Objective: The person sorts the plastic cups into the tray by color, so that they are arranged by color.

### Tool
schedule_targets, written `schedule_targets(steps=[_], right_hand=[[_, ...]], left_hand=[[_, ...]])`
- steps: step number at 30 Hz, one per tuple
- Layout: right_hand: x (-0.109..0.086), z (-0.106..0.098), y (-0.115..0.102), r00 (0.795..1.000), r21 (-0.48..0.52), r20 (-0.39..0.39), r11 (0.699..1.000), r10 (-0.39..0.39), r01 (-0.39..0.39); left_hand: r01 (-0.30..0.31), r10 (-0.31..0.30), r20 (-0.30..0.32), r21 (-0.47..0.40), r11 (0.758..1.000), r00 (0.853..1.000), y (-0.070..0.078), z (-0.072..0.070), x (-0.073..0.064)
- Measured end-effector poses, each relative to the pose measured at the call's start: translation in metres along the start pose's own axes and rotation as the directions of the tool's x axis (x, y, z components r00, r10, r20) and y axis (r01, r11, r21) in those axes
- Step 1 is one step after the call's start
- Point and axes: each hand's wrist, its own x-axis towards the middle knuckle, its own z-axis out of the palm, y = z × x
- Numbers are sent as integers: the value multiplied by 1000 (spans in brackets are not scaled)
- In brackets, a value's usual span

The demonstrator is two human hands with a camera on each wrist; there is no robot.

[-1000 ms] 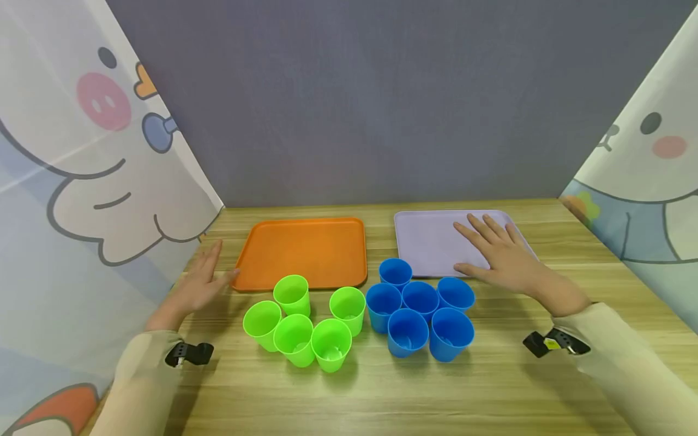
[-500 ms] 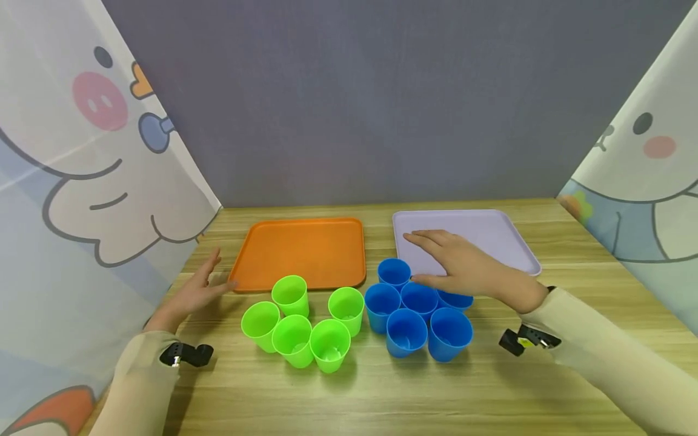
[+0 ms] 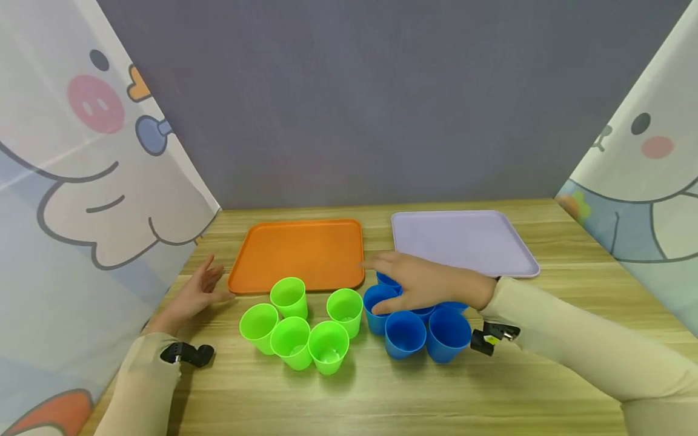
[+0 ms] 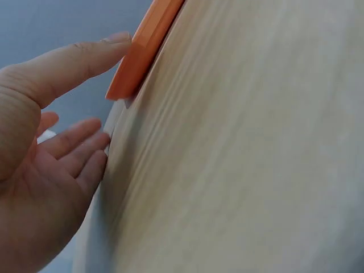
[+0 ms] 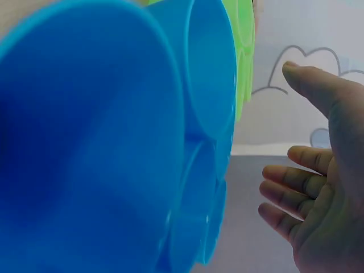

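Several blue plastic cups [image 3: 405,336] stand upright in a tight cluster at the middle right of the head view. Over them hovers my right hand [image 3: 417,283], fingers extended to the left, hiding parts of the back cups. In the right wrist view that hand [image 5: 324,187] is spread and holds nothing, apart from the cup rims. To the left stand several upright bright green cups [image 3: 328,348]. My left hand [image 3: 192,298] is beside the near left corner of the orange tray [image 3: 305,254]. Its thumb [image 4: 79,62] reaches the tray's edge; I cannot tell whether they touch.
A lilac tray [image 3: 460,239] lies flat behind the blue cups, right of the orange one. The wooden table [image 3: 327,406] ends at a grey back panel [image 3: 382,109]. Cartoon-printed curtains [image 3: 98,212] flank both sides.
My right hand has moved left and nearer, from above the lilac tray to above the blue cups. The left hand has shifted slightly, its fingers a little more bent. Cups and trays have stayed put.
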Motion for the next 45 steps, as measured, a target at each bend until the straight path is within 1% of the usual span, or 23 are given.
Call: schedule_targets(steps=[3,7,9,11,14,17,21,24,29,36,38,40,45], right_hand=[[9,2,-3,999,46,40,999,8,-10],[20,6,-7,993,105,109,992,55,-66],[25,8,-9,989,127,132,988,68,-85],[30,11,-11,988,140,144,987,60,-81],[37,14,-12,988,147,148,988,31,-53],[41,17,-12,987,131,157,991,16,-37],[45,20,-13,985,103,171,993,30,-48],[47,22,-13,982,87,181,994,45,-61],[49,25,-11,981,69,187,995,56,-70],[50,24,-12,979,68,196,995,63,-78],[51,23,-11,978,78,196,994,66,-82],[51,22,-10,979,117,191,989,67,-90],[55,14,-7,987,191,147,977,67,-95]], left_hand=[[-26,26,16,-12,1000,1000,-7,-2,0],[-62,63,31,-24,998,998,-13,-3,-1],[-62,63,30,-28,998,998,-14,-2,-1],[-58,59,25,-26,998,998,-15,-2,0],[-51,51,17,-17,999,999,-14,0,2],[-48,48,3,-8,999,999,-15,2,3],[-18,18,-3,8,1000,1000,-16,4,3],[0,0,1,4,1000,1000,-15,4,3],[4,-4,5,16,1000,1000,-13,4,2],[18,-18,7,35,999,1000,-10,4,0],[20,-21,8,42,999,1000,-10,4,0],[22,-22,8,51,998,1000,-10,4,0],[32,-32,1,71,997,999,-11,4,0]])
